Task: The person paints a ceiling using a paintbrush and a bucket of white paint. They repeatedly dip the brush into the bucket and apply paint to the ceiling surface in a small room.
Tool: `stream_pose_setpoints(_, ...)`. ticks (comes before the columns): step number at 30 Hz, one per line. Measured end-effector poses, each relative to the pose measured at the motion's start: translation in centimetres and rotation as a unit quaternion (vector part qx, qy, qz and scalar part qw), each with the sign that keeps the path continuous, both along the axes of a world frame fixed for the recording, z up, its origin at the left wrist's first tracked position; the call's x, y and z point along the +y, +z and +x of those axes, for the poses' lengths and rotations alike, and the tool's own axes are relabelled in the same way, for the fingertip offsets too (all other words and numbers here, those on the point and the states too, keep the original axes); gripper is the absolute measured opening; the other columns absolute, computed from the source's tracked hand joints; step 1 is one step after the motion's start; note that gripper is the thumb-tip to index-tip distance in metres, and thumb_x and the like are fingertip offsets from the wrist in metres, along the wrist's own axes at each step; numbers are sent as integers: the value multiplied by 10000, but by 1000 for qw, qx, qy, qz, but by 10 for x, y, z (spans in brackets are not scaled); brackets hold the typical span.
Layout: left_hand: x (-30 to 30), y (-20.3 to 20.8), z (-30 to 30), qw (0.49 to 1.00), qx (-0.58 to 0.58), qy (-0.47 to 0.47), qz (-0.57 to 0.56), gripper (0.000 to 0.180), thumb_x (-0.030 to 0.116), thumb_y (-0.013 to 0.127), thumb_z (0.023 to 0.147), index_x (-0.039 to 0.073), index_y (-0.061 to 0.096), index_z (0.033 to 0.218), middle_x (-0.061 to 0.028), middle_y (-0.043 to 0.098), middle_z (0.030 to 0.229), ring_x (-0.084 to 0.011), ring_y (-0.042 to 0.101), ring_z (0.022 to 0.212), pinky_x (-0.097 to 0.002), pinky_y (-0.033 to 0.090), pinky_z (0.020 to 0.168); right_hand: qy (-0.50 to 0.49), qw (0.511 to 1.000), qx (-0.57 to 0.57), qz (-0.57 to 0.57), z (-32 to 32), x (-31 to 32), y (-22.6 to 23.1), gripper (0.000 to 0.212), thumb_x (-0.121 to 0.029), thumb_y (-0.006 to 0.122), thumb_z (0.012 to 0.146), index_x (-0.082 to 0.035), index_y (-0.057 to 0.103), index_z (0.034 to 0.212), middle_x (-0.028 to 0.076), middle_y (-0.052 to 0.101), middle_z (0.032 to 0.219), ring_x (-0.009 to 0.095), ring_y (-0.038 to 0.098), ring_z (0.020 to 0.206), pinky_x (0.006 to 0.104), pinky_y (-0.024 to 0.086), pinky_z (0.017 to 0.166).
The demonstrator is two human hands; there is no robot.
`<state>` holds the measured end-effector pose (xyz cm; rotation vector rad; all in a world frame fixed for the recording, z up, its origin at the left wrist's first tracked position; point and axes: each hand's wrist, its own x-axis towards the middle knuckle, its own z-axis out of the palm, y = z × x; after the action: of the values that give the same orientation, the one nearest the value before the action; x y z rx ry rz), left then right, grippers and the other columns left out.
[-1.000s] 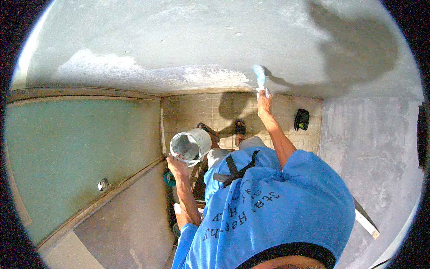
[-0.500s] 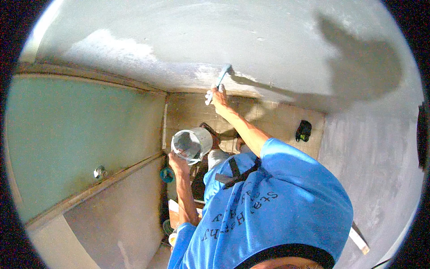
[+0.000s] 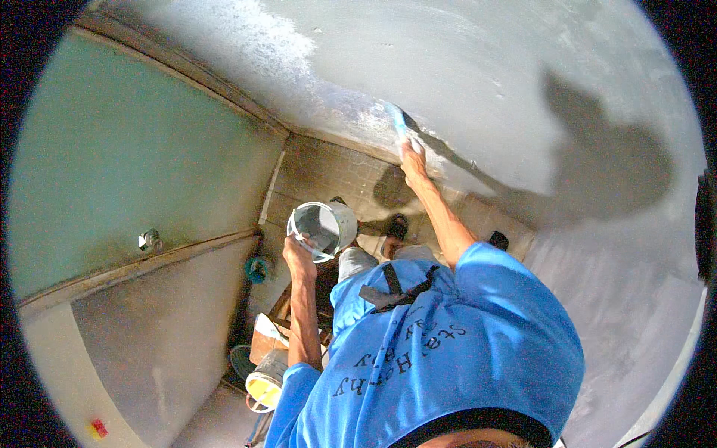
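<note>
My left hand (image 3: 300,257) is closed on the rim of a white plastic bucket (image 3: 345,225). The bucket is tilted with its mouth toward the left, and greyish white coats its inside. Stretched out far ahead, my right hand (image 3: 413,163) grips a light-blue paintbrush (image 3: 397,122). Its head meets the lower part of the grey-painted wall (image 3: 463,67), beside a patchy whitish strip, and casts a long shadow to the right.
A green panel (image 3: 142,149) with a round metal knob (image 3: 150,240) stands at the left. Below my left arm are a bucket with yellow inside (image 3: 264,390) and a cardboard box (image 3: 267,340). A teal round object (image 3: 257,269) lies near the panel's foot. Tiled floor (image 3: 317,168) meets the wall.
My right hand and the paintbrush have shifted right along the wall's lower part. The view has turned, showing more of the yellow bucket. My left hand still holds the white bucket.
</note>
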<state>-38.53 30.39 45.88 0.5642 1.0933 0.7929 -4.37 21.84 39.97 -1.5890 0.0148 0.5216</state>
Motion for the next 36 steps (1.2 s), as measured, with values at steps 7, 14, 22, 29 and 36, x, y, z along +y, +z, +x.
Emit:
stream_pose_setpoints(7,0,0,6,1000,18,-2,15,263,250,462,904,10,562,945,-64,564,769,-144,510,646,-274,438,603,-185,971,120,90,-42,-73,5,258,-315,524,947,-112,501,1105,37,531,841,141,512,645,293,432,460)
stream_pose_setpoints(14,3,-1,6,999,39,-23,-4,289,283,482,888,17,574,957,-58,580,745,-161,528,651,-302,433,620,-235,939,157,196,-30,-25,-15,290,-366,475,966,-105,534,1077,62,546,866,208,544,698,428,514,549)
stream_pose_setpoints(22,8,-10,0,994,98,-38,-2,319,292,472,899,15,578,1019,-88,623,850,-179,552,690,-338,460,636,138,988,-17,-71,-62,23,-6,287,-346,570,917,-67,599,973,41,596,771,189,551,585,368,471,533)
stream_pose_setpoints(29,11,14,3,989,53,-130,54,365,334,379,949,36,583,996,-76,632,803,-150,529,656,-301,438,623,464,762,-395,-218,-100,-18,178,224,-174,597,830,-19,580,990,118,650,1001,314,601,989,410,494,782)
stream_pose_setpoints(36,9,75,26,992,-37,-112,49,466,401,342,959,1,576,1009,-75,611,803,-159,520,693,-300,426,681,548,421,-685,-231,-153,63,144,125,-97,586,753,-32,659,831,162,604,920,275,626,806,375,519,667)
